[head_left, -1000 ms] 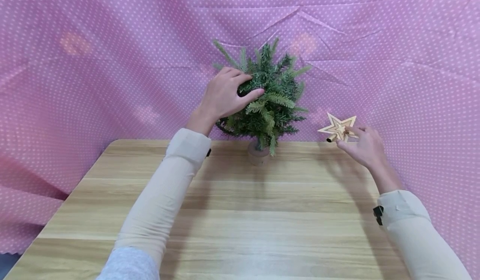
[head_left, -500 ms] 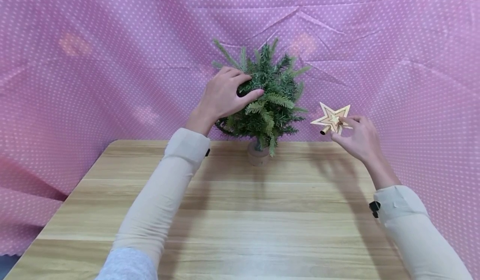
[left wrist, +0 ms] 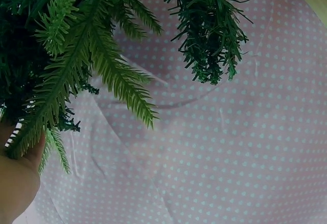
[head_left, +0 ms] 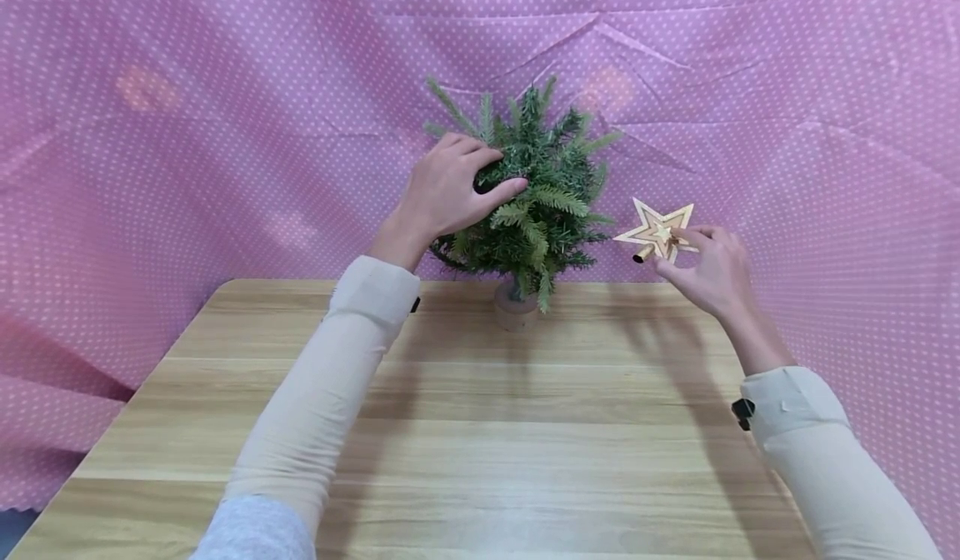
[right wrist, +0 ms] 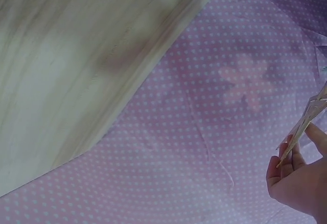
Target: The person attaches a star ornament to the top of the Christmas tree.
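A small artificial Christmas tree (head_left: pixel 555 168) stands upright on a round base (head_left: pixel 516 313) at the table's far edge. My left hand (head_left: pixel 448 187) holds its left side, thumb and fingers curved around the foliage; some fingertips are hidden among the needles. In the left wrist view, the hand (left wrist: pixel 18 185) shows at the lower left beside drooping green branches (left wrist: pixel 71 70). To the right of the tree, my right hand (head_left: pixel 716 272) pinches a gold star tree topper (head_left: pixel 647 233) by its right side, in the air. The topper's short tube points down and left.
The wooden table (head_left: pixel 465 460) spreads out in front of the tree. Behind it and at both sides hangs a pink polka-dot cloth (head_left: pixel 750 68). The table's edge (right wrist: pixel 138 93) runs diagonally across the right wrist view.
My right hand has moved left and slightly up with the star topper, nearer the tree. The left hand and the tree have stayed in place.
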Demonstrator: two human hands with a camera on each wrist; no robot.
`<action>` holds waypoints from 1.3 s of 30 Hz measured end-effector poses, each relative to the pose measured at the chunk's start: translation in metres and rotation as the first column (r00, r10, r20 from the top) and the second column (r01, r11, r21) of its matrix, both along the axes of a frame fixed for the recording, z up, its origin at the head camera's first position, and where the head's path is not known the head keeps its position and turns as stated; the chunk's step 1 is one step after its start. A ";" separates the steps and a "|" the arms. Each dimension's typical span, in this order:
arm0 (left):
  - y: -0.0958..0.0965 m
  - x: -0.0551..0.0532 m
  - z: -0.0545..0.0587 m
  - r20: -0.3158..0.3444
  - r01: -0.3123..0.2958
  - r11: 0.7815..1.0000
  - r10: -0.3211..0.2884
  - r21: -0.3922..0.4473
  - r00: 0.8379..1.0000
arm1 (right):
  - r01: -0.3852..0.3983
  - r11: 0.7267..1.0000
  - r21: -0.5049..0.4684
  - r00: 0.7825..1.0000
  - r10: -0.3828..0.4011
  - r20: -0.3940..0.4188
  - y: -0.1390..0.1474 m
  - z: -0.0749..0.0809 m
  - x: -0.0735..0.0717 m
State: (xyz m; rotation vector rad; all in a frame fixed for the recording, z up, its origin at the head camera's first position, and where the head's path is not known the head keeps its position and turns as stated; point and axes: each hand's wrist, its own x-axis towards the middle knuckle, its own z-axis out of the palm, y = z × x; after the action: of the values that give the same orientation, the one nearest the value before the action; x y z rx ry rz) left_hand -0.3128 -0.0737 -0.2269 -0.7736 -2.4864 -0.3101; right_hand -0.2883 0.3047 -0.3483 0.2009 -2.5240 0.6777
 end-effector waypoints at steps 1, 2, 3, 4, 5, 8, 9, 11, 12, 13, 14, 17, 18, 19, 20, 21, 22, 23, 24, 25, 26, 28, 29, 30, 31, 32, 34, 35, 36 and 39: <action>0.000 0.000 0.000 0.001 0.000 1.000 0.000 0.000 1.000 | 0.000 1.000 -0.004 1.000 0.000 -0.004 -0.001 0.001 0.001; 0.000 0.000 0.000 0.002 0.000 1.000 0.000 0.000 1.000 | -0.001 1.000 -0.007 1.000 0.001 -0.010 -0.001 0.002 0.001; 0.000 0.000 0.000 0.002 0.001 1.000 -0.001 0.001 1.000 | 0.000 1.000 -0.009 1.000 0.000 -0.015 -0.002 0.003 0.002; -0.001 0.001 0.000 0.002 0.001 1.000 -0.001 0.002 1.000 | 0.000 1.000 -0.009 1.000 0.000 -0.018 -0.002 0.004 0.002; -0.001 0.001 0.000 0.002 0.000 1.000 0.000 0.002 1.000 | 0.000 1.000 -0.009 1.000 0.000 -0.022 -0.003 0.005 0.003; -0.001 0.002 0.001 0.001 0.003 1.000 -0.003 0.005 1.000 | 0.001 1.000 -0.009 1.000 -0.001 -0.026 -0.004 0.009 0.004; -0.001 0.002 0.001 0.001 0.005 1.000 -0.005 0.006 1.000 | 0.001 1.000 -0.010 1.000 -0.002 -0.025 -0.005 0.010 0.005; -0.001 0.003 0.001 0.000 0.003 1.000 -0.003 0.007 1.000 | 0.000 1.000 -0.006 1.000 0.000 -0.030 -0.005 0.012 0.005; 0.000 0.003 0.001 0.001 0.005 1.000 -0.005 0.007 1.000 | 0.000 1.000 -0.005 0.999 0.000 -0.033 -0.006 0.014 0.005; 0.000 0.003 0.001 0.002 0.005 1.000 -0.005 0.007 1.000 | -0.001 1.000 -0.005 0.999 0.000 -0.037 -0.006 0.015 0.005; -0.001 0.003 0.001 0.004 0.007 1.000 -0.007 0.007 1.000 | 0.000 1.000 -0.006 0.999 -0.001 -0.043 -0.007 0.016 0.006; -0.001 0.003 0.001 0.007 0.010 1.000 -0.010 0.008 1.000 | -0.003 1.000 -0.005 0.998 0.003 -0.056 -0.008 0.020 0.006; -0.001 0.002 0.001 0.008 0.012 1.000 -0.012 0.009 1.000 | -0.005 1.000 -0.006 0.998 0.004 -0.060 -0.009 0.021 0.007; -0.001 0.002 0.000 0.008 0.013 1.000 -0.013 0.010 1.000 | -0.007 1.000 -0.007 0.998 0.007 -0.063 -0.010 0.023 0.007; -0.001 0.002 0.000 0.008 0.014 1.000 -0.015 0.011 1.000 | -0.009 1.000 -0.006 0.998 0.009 -0.066 -0.010 0.024 0.007; -0.001 0.002 0.000 0.007 0.015 1.000 -0.015 0.011 1.000 | -0.011 1.000 -0.007 0.998 0.010 -0.067 -0.011 0.025 0.007; -0.001 0.002 0.000 0.007 0.014 1.000 -0.014 0.010 1.000 | -0.012 1.000 -0.007 0.998 0.012 -0.068 -0.011 0.027 0.008; -0.001 0.002 0.000 0.006 0.015 1.000 -0.015 0.008 1.000 | -0.014 1.000 -0.011 0.997 0.013 -0.069 -0.012 0.028 0.008; -0.001 0.001 0.000 0.005 0.016 1.000 -0.016 0.008 1.000 | -0.012 1.000 -0.010 0.998 0.012 -0.068 -0.013 0.029 0.009; -0.001 0.001 0.000 0.004 0.015 1.000 -0.015 0.006 1.000 | -0.012 1.000 -0.010 0.998 0.012 -0.068 -0.014 0.031 0.009; -0.001 0.001 0.000 0.003 0.015 1.000 -0.015 0.005 1.000 | -0.012 1.000 -0.010 0.998 0.012 -0.067 -0.014 0.032 0.009; -0.001 0.001 0.000 0.002 0.015 1.000 -0.015 0.001 1.000 | -0.016 1.000 -0.009 0.997 0.016 -0.069 -0.016 0.035 0.009; -0.001 0.001 0.000 0.002 0.015 1.000 -0.015 0.000 1.000 | -0.017 1.000 -0.009 0.997 0.016 -0.071 -0.018 0.036 0.009; -0.001 0.001 0.000 0.002 0.014 1.000 -0.014 0.000 1.000 | -0.017 1.000 -0.008 0.997 0.016 -0.073 -0.019 0.037 0.009; -0.001 0.001 0.000 0.001 0.014 1.000 -0.014 -0.001 1.000 | -0.019 1.000 -0.008 0.997 0.018 -0.077 -0.020 0.039 0.009; -0.001 0.001 0.000 0.002 0.014 1.000 -0.014 -0.001 1.000 | -0.020 1.000 -0.007 0.997 0.019 -0.080 -0.021 0.040 0.009; -0.001 0.001 -0.001 0.003 0.015 1.000 -0.015 0.000 1.000 | -0.021 1.000 -0.008 0.996 0.020 -0.083 -0.023 0.043 0.010; -0.001 0.001 -0.001 0.002 0.016 1.000 -0.016 0.000 1.000 | -0.021 1.000 -0.007 0.996 0.020 -0.082 -0.024 0.045 0.009; -0.001 0.000 -0.001 0.001 0.016 1.000 -0.016 0.000 1.000 | -0.021 1.000 -0.006 0.997 0.021 -0.081 -0.025 0.046 0.010; -0.002 0.000 -0.001 -0.001 0.016 1.000 -0.016 -0.002 1.000 | -0.023 1.000 -0.004 0.997 0.023 -0.075 -0.027 0.051 0.009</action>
State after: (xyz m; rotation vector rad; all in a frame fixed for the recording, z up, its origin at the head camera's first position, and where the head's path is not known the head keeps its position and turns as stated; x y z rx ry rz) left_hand -0.3131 -0.0756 -0.2277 -0.7946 -2.4805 -0.3130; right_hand -0.2791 0.2775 -0.2976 0.2495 -2.4522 0.6723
